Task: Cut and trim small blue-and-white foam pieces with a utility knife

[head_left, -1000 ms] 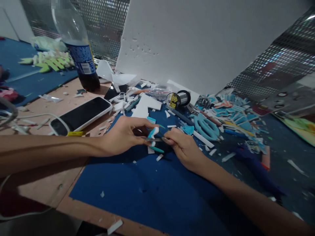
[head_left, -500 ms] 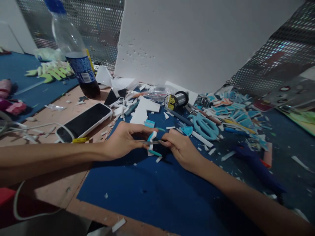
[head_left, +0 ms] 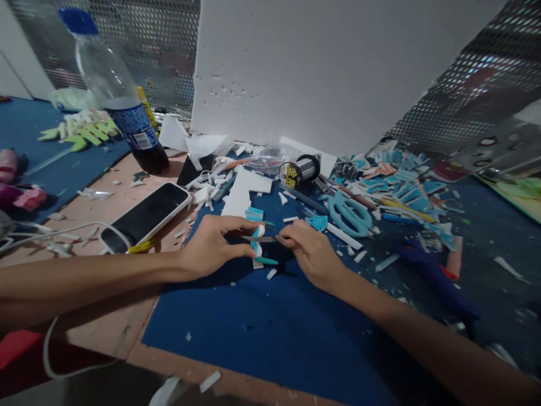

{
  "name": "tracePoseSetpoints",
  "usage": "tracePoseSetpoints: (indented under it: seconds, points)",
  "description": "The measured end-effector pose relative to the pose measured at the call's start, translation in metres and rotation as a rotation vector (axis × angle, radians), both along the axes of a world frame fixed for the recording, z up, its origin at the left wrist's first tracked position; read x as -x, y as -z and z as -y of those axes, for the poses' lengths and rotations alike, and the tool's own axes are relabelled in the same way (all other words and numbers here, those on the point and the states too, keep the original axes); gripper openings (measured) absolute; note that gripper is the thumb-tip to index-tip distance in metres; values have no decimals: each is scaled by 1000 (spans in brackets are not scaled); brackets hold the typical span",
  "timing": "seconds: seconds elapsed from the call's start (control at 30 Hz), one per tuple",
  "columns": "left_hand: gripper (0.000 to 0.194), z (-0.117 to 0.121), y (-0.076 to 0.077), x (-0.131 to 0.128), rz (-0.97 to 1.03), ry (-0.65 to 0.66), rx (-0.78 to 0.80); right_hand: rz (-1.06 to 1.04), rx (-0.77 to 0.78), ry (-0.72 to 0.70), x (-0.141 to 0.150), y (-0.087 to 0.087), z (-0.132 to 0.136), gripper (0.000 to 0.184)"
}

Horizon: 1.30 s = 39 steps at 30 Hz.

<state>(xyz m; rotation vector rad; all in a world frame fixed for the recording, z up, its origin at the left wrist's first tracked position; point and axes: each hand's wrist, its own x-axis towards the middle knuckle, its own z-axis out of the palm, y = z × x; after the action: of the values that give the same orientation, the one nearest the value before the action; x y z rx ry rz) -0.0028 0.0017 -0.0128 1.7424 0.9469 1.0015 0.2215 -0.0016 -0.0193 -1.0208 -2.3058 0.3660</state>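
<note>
Above the blue mat, the left hand pinches a small blue-and-white piece, seemingly steadying it against the thin blade that the right hand grips.

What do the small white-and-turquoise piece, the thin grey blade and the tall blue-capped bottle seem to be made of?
The small white-and-turquoise piece: perhaps foam, matte; the white looks dull, though blur leaves it open.
The thin grey blade: probably metal, satin-looking; slim, straight and grey.
The tall blue-capped bottle: likely plastic, glossy; see-through, with highlights.
</note>
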Motion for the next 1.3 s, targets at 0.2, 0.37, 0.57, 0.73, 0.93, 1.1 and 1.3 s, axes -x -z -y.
tracePoseSetpoints:
  seconds: [0.2, 0.37, 0.57, 0.73, 0.93, 1.1, 1.3]
  points:
    - [33, -1, -1, -1, -41, -4, -33, -76, 45, 85, -4, 0, 3, 38]
    - [32, -2, 0, -2, -134, -18, -156, -92, 129, 83, -5, -5, 5, 42]
    - [31, 0, 2, -4, -321, -31, -316, -144, 504, 106, 6, -25, 10, 29]
    - [25, 1, 9, -7, -362, -48, -481, -318, 792, 93, 21, -28, 12, 19]
    - [24, 3, 11, -9, -458, -98, -555, -372, 895, 129, 25, -34, 14, 14]
    - [27, 3, 10, -9, -483, -101, -555, -387, 893, 163, 25, -32, 16, 13]
    - [28, 3, 11, -8, -469, -88, -554, -368, 829, 165, 24, -33, 13, 12]
